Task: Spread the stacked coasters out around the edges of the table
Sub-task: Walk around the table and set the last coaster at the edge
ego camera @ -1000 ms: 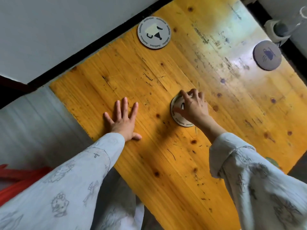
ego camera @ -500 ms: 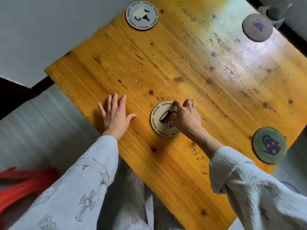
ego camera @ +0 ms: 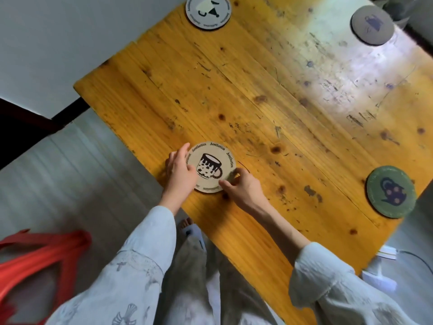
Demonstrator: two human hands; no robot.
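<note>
A beige round coaster [ego camera: 210,165] with a dark cup drawing and "Aesthetics" lettering lies flat near the left edge of the yellow wooden table [ego camera: 269,102]. My left hand [ego camera: 180,171] rests its fingers on the coaster's left rim. My right hand [ego camera: 243,187] pinches the coaster's lower right rim between thumb and fingertips. Three more coasters lie at the table's edges: a white one [ego camera: 208,11] at the far left edge, a grey-purple one [ego camera: 372,25] at the far right, and a green one [ego camera: 390,192] at the right edge.
A red stool or frame [ego camera: 35,261] stands on the grey floor at lower left. White wall with a dark skirting runs along the table's far left side. White objects and a cable [ego camera: 386,263] lie on the floor below the table's right corner.
The beige coaster has slid left toward the table's edge under my right hand. My left hand moved from flat on the wood onto the coaster's left rim. The view shifted.
</note>
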